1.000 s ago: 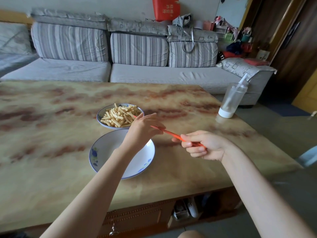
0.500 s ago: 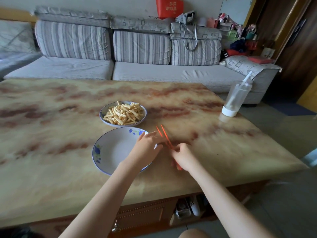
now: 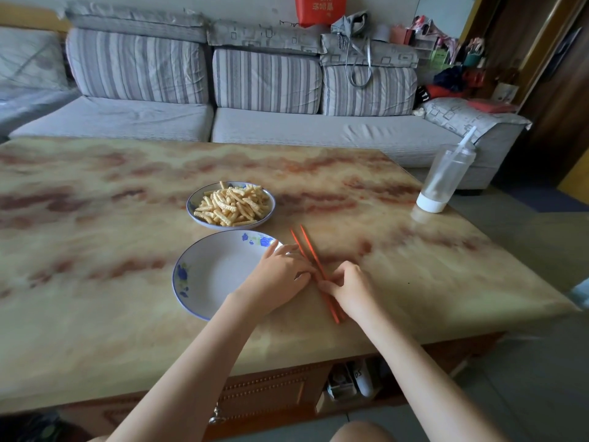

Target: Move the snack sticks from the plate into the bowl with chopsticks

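Observation:
Yellow crinkled snack sticks [image 3: 231,204] are piled in a small blue-rimmed dish [image 3: 190,212] at mid-table. Nearer me lies a wider white plate [image 3: 216,269] with blue flowers, holding nothing. A pair of red chopsticks [image 3: 306,247] lies on the table just right of that plate, tips pointing away from me. My left hand [image 3: 277,272] reaches over the plate's right rim, its fingertips touching the chopsticks. My right hand [image 3: 349,288] pinches the chopsticks near their middle with curled fingers; its palm hides their lower part.
The marbled table [image 3: 414,266] has its right edge close to my right arm. A clear plastic bottle [image 3: 446,177] with a white base stands at the far right corner. A striped grey sofa [image 3: 264,81] runs behind the table.
The chopsticks were held in the air between both hands, pointing left; now they lie on the table right of the plate. Both hands came down and toward me with them.

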